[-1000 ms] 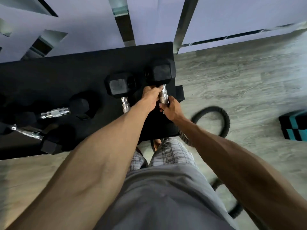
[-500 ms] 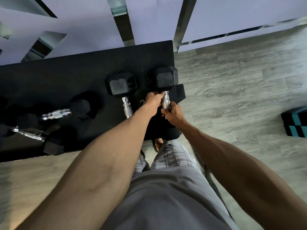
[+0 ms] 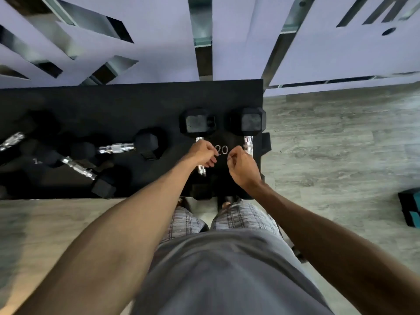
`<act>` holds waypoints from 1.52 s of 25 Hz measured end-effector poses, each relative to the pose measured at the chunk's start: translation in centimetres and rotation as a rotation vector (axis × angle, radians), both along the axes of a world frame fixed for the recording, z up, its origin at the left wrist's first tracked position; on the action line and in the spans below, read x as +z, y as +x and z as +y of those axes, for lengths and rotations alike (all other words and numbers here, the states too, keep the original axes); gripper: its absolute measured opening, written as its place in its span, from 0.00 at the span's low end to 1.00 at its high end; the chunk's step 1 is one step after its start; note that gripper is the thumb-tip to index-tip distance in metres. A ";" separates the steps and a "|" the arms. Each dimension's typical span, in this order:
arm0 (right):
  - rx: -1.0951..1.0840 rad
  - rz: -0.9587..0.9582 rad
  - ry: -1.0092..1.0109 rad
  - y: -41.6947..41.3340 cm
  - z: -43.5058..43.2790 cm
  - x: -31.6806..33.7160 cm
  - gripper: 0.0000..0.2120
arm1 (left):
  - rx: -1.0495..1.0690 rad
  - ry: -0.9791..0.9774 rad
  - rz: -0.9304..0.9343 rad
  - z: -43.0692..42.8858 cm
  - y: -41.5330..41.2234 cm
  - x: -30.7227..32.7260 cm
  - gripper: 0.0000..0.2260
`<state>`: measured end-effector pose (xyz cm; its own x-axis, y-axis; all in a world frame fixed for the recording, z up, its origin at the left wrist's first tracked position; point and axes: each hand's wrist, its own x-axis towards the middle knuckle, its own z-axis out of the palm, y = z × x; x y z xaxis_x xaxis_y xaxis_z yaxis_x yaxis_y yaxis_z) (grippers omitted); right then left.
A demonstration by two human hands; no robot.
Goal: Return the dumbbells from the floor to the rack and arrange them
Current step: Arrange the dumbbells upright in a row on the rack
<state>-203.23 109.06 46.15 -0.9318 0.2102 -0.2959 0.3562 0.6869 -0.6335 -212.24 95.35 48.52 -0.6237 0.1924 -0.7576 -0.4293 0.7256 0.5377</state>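
Two large black hex dumbbells stand side by side at the right end of the black rack (image 3: 113,105), handles pointing toward me. My left hand (image 3: 203,154) is curled over the chrome handle of the left dumbbell (image 3: 197,121); the handle shows above and below my fingers. My right hand (image 3: 242,165) is a loose fist just left of the right dumbbell's (image 3: 252,120) handle, touching or nearly touching it, with nothing seen inside. A white "20" (image 3: 221,150) is printed between my hands.
Smaller dumbbells lie askew on the rack's left half, one (image 3: 127,147) crosswise and another (image 3: 79,170) diagonal near the front edge. A black and teal block (image 3: 411,210) sits on the grey wood floor at right. A white panelled wall rises behind the rack.
Both hands were on the right dumbbell's handle. My left hand has shifted left onto the neighbouring dumbbell's handle, and my right hand has come off the right handle. The view has tilted up.
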 end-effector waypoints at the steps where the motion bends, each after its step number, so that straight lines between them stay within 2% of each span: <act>1: 0.040 -0.010 -0.016 -0.5 -1.4 0.3 0.06 | -0.007 -0.027 0.022 -1.6 -0.1 0.0 0.13; 6: 0.158 -0.067 -0.125 -3.3 -11.1 0.3 0.06 | 0.019 -0.121 0.147 -12.1 -1.5 -0.3 0.13; 10: 0.036 -0.158 -0.227 -5.1 -18.9 -0.9 0.07 | -0.018 -0.116 0.262 -19.8 -2.6 -0.7 0.13; 12: -0.137 -0.294 -0.384 -6.1 -23.0 -1.4 0.07 | -0.090 -0.130 0.372 -23.2 -3.2 -1.0 0.11; 14: -0.369 -0.469 -0.635 -7.2 -26.5 -1.5 0.06 | -0.113 -0.164 0.500 -26.3 -4.0 -1.2 0.08; 16: -0.563 -0.557 -0.885 -8.1 -29.0 -1.7 0.09 | -0.201 -0.233 0.616 -29.1 -5.1 -1.9 0.08; 19: -0.884 -0.485 -1.231 -8.7 -31.3 -3.0 0.11 | -0.470 -0.357 0.647 -31.6 -7.2 -3.0 0.16; 22: -1.064 -0.398 -1.474 -9.3 -33.2 -4.0 0.14 | -0.630 -0.360 0.492 -31.6 -8.8 -4.0 0.20; 27: -1.204 -0.312 -1.578 -12.1 -35.1 -4.4 0.18 | -0.598 -0.349 0.412 -31.5 -10.0 -4.4 0.12; 31: -1.257 -0.313 -1.557 -12.9 -35.4 -4.1 0.18 | -0.519 -0.292 0.382 -31.6 -10.2 -4.6 0.11; 34: -1.204 -0.267 -1.473 -13.5 -34.0 -3.4 0.17 | -0.424 -0.246 0.378 -31.0 -10.0 -4.6 0.11; 38: -1.007 -0.187 -1.260 -15.2 -31.0 -1.5 0.06 | -0.257 -0.155 0.354 -28.7 -10.3 -3.3 0.10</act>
<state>-218.45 78.08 44.61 -0.5073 0.2296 -0.8306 0.4489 -0.7524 -0.4821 -222.51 66.64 45.24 -0.7960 0.2760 -0.5387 -0.0343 0.8680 0.4954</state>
